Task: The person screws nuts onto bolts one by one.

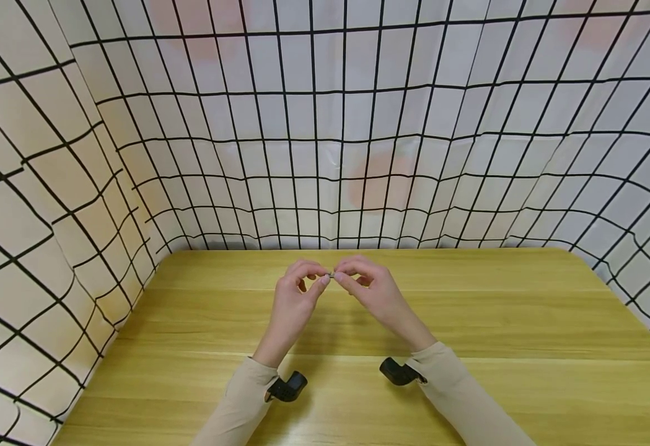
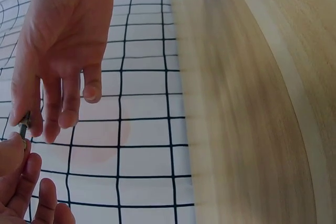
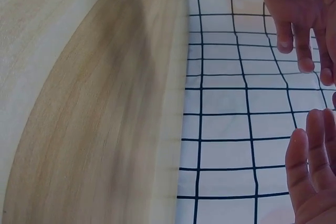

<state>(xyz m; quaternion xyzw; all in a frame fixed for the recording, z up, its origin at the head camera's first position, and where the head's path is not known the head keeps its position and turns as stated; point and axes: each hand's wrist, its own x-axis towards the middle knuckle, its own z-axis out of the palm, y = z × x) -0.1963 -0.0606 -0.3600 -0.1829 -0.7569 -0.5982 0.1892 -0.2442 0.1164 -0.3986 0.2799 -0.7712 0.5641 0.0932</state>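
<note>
In the head view, a small metal piece (image 1: 331,275) is held in the air between the two hands, above the far part of the table. My left hand (image 1: 295,294) pinches its left end with thumb and index finger; my right hand (image 1: 373,291) pinches the other end the same way. The left wrist view shows the metal piece (image 2: 23,126) as a short dark shaft between both sets of fingertips, and its exact kind cannot be told. There the right hand (image 2: 65,43) is above and the left hand (image 2: 23,182) below. The right wrist view cuts the piece off.
Beneath the hands lies the wood-grain table (image 1: 202,334). A white curtain with a black grid (image 1: 302,155) surrounds its back and sides. Black wrist cameras (image 1: 288,387) sit on both beige sleeves (image 1: 464,396).
</note>
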